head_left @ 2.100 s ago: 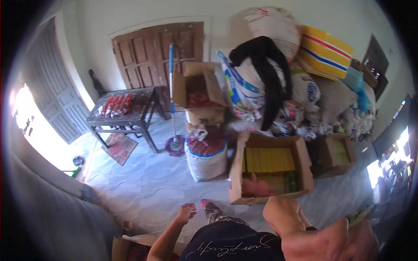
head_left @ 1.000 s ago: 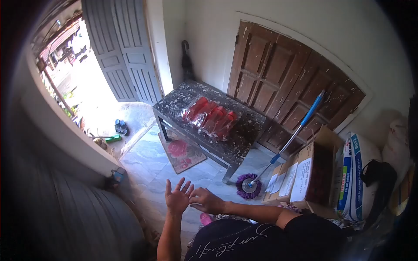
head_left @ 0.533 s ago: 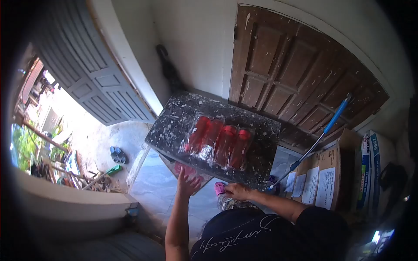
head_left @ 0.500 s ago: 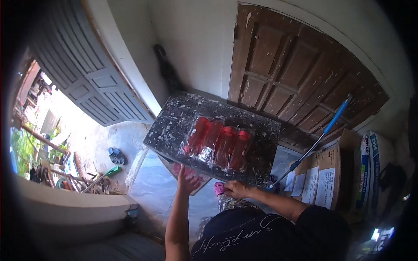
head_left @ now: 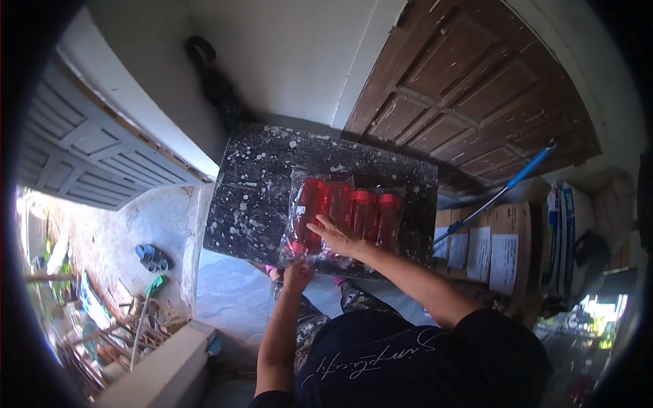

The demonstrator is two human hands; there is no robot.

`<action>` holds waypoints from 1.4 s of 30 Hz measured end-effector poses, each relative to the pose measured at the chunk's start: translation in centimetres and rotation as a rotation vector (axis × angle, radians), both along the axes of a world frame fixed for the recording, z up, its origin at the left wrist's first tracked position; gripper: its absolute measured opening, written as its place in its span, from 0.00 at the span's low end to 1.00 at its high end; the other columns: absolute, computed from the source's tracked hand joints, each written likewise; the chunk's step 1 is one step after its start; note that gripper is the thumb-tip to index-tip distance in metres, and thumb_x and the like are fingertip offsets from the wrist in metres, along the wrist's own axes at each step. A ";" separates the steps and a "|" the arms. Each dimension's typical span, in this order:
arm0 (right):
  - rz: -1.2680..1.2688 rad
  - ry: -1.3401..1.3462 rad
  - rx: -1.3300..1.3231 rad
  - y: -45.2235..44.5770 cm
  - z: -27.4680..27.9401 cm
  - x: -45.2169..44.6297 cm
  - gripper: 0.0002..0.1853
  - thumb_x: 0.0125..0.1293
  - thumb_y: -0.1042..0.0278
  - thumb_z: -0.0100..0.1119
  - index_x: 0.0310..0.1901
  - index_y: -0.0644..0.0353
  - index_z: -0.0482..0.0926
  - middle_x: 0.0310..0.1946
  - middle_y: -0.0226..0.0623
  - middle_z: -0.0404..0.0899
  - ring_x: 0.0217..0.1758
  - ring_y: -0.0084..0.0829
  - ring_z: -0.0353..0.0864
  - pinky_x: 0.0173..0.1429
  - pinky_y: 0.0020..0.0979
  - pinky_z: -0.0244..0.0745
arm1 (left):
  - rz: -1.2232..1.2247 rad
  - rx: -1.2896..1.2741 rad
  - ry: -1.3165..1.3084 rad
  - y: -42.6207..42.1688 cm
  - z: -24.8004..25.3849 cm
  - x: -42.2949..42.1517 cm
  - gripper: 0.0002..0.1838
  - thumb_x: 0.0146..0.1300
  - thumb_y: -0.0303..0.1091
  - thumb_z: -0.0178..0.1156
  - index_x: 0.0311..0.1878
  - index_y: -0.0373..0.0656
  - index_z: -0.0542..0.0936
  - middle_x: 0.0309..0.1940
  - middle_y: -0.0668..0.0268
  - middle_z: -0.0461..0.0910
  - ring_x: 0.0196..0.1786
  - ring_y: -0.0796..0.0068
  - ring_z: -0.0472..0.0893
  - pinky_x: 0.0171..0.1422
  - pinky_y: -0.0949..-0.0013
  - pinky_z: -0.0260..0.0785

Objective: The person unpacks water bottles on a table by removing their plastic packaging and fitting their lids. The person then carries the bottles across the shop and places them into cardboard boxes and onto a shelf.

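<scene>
Several red bottles [head_left: 365, 212] in clear plastic wrap lie side by side on a dark, paint-spotted table [head_left: 252, 183]. My left hand [head_left: 298, 273] is at the table's front edge, its fingers closed on the lower end of the plastic wrap [head_left: 299, 257] below the leftmost bottle. My right hand [head_left: 335, 236] reaches across from the right, fingers spread over the two left bottles; whether it presses on them I cannot tell.
A mop with a blue handle [head_left: 532, 166] leans by the brown door [head_left: 469, 88]. Cardboard boxes [head_left: 507, 234] and sacks [head_left: 566, 224] stand at the right. An umbrella [head_left: 214, 85] leans in the corner. Blue sandals [head_left: 151, 258] lie outside at the left.
The view has come closer to the table. My left hand has moved up to the wrap and closed on it. My right hand has moved from the table's front edge onto the bottles and spread.
</scene>
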State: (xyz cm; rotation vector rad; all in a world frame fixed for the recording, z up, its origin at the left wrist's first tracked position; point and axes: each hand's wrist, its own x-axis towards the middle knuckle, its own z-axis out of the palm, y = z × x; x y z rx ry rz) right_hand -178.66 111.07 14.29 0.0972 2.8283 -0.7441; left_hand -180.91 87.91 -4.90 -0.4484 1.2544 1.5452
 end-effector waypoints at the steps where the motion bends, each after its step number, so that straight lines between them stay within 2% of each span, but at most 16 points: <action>1: 0.036 -0.028 0.141 -0.7 0.0 -1.6 0.32 0.63 0.77 0.49 0.70 0.44 0.61 0.73 0.47 0.53 0.73 0.53 0.57 0.73 0.44 0.61 | -0.205 0.062 0.345 -2.2 -7.5 0.2 0.22 0.56 0.42 0.66 0.53 0.45 0.78 0.53 0.57 0.77 0.56 0.63 0.76 0.56 0.61 0.70; 2: 0.038 -0.112 0.097 -1.3 -0.2 -3.0 0.36 0.63 0.78 0.48 0.72 0.38 0.56 0.75 0.44 0.46 0.77 0.54 0.46 0.76 0.52 0.54 | -0.207 0.133 0.389 -2.1 -6.1 0.3 0.18 0.57 0.39 0.65 0.50 0.45 0.80 0.50 0.58 0.79 0.55 0.65 0.77 0.56 0.62 0.70; 4: 0.076 -0.193 0.226 -2.8 0.0 -4.6 0.37 0.63 0.78 0.49 0.72 0.36 0.55 0.76 0.42 0.43 0.78 0.54 0.43 0.76 0.55 0.50 | -0.750 -0.022 1.176 -1.3 8.3 -2.8 0.13 0.59 0.33 0.61 0.47 0.47 0.81 0.49 0.61 0.81 0.53 0.67 0.78 0.58 0.61 0.70; 5: 0.119 -0.240 0.347 -3.4 0.2 -5.5 0.38 0.63 0.78 0.49 0.73 0.34 0.55 0.77 0.41 0.41 0.78 0.54 0.40 0.76 0.59 0.46 | -0.741 -0.008 1.156 -1.6 6.0 -3.1 0.13 0.59 0.33 0.61 0.47 0.47 0.81 0.49 0.61 0.81 0.53 0.67 0.78 0.58 0.61 0.70; 9: 0.098 -0.238 0.348 -4.9 -0.9 -8.3 0.41 0.60 0.80 0.51 0.72 0.31 0.55 0.77 0.37 0.39 0.79 0.55 0.34 0.76 0.61 0.43 | -0.191 0.186 0.334 -2.5 7.4 -6.8 0.16 0.59 0.28 0.58 0.51 0.50 0.81 0.44 0.66 0.82 0.49 0.65 0.79 0.57 0.58 0.69; 11: 0.059 -0.103 0.394 -4.7 -1.7 -9.2 0.40 0.57 0.78 0.56 0.71 0.34 0.59 0.75 0.39 0.44 0.78 0.56 0.38 0.75 0.61 0.48 | -0.249 0.163 -0.204 -3.2 9.1 -10.2 0.19 0.58 0.26 0.58 0.54 0.47 0.79 0.43 0.64 0.82 0.47 0.66 0.80 0.54 0.57 0.70; 15: -0.118 -0.050 0.270 -4.3 3.2 -12.6 0.38 0.48 0.69 0.69 0.64 0.44 0.66 0.66 0.43 0.59 0.72 0.53 0.53 0.69 0.57 0.56 | -0.135 0.305 -0.062 -2.9 20.1 -17.3 0.27 0.57 0.22 0.54 0.63 0.40 0.72 0.45 0.66 0.80 0.43 0.74 0.79 0.44 0.72 0.69; 18: -0.403 0.539 0.028 -4.9 6.3 -13.8 0.40 0.42 0.53 0.76 0.58 0.52 0.68 0.54 0.39 0.70 0.63 0.46 0.66 0.65 0.46 0.60 | -0.193 0.435 -0.061 -1.6 25.8 -21.5 0.30 0.58 0.21 0.53 0.67 0.39 0.67 0.51 0.65 0.78 0.48 0.72 0.79 0.49 0.69 0.71; 22: -0.594 0.624 -0.138 -5.9 4.8 -12.2 0.45 0.40 0.56 0.80 0.61 0.57 0.67 0.56 0.43 0.71 0.60 0.45 0.71 0.63 0.45 0.65 | -0.207 0.551 0.033 2.2 30.3 -23.2 0.31 0.56 0.18 0.49 0.67 0.39 0.67 0.55 0.61 0.76 0.56 0.68 0.78 0.58 0.65 0.72; 25: -0.729 0.491 -0.359 -5.6 4.8 -10.1 0.47 0.42 0.57 0.80 0.64 0.59 0.65 0.58 0.45 0.70 0.62 0.44 0.70 0.64 0.45 0.64 | -0.296 0.597 0.134 4.6 32.9 -22.0 0.31 0.56 0.17 0.48 0.67 0.38 0.67 0.56 0.61 0.75 0.55 0.68 0.79 0.57 0.64 0.73; 26: -0.731 0.479 -0.446 -5.5 5.0 -8.7 0.44 0.43 0.59 0.78 0.62 0.58 0.65 0.56 0.44 0.71 0.62 0.47 0.70 0.66 0.48 0.62 | -0.297 0.566 0.143 5.5 33.8 -20.9 0.32 0.57 0.21 0.51 0.68 0.38 0.65 0.49 0.63 0.79 0.45 0.78 0.79 0.47 0.74 0.71; 31: -0.741 0.381 -0.273 -3.8 9.9 -2.6 0.38 0.49 0.70 0.70 0.64 0.55 0.66 0.60 0.44 0.67 0.64 0.45 0.67 0.65 0.43 0.65 | -0.405 0.447 0.265 6.6 32.6 -17.9 0.37 0.56 0.21 0.52 0.72 0.40 0.59 0.48 0.63 0.79 0.34 0.82 0.73 0.36 0.76 0.66; 33: -0.779 0.513 -0.466 -3.3 13.7 -1.6 0.34 0.50 0.73 0.68 0.62 0.55 0.70 0.62 0.43 0.64 0.67 0.45 0.63 0.67 0.44 0.61 | -0.378 0.520 0.260 6.6 33.6 -17.0 0.38 0.56 0.21 0.54 0.73 0.41 0.58 0.48 0.62 0.79 0.36 0.80 0.75 0.38 0.77 0.67; 37: -0.541 0.387 0.058 -3.4 16.8 -3.4 0.25 0.52 0.72 0.67 0.55 0.53 0.77 0.60 0.44 0.64 0.65 0.50 0.63 0.65 0.49 0.63 | -0.430 0.494 0.262 7.0 34.5 -15.7 0.38 0.55 0.19 0.54 0.72 0.41 0.59 0.54 0.59 0.76 0.52 0.69 0.80 0.55 0.66 0.74; 41: -0.512 0.045 0.188 -3.3 14.4 -4.5 0.39 0.53 0.59 0.69 0.68 0.47 0.64 0.65 0.47 0.62 0.71 0.56 0.57 0.68 0.55 0.60 | -0.496 0.525 0.402 6.5 33.0 -14.3 0.41 0.55 0.19 0.60 0.73 0.43 0.57 0.52 0.59 0.76 0.47 0.71 0.80 0.51 0.68 0.74; 42: -0.439 0.180 0.293 -2.9 13.1 -4.4 0.46 0.53 0.53 0.69 0.72 0.44 0.54 0.66 0.50 0.63 0.70 0.56 0.60 0.67 0.56 0.61 | -0.531 0.516 0.444 6.2 33.1 -13.6 0.41 0.56 0.20 0.61 0.73 0.43 0.57 0.50 0.61 0.76 0.47 0.71 0.80 0.52 0.68 0.74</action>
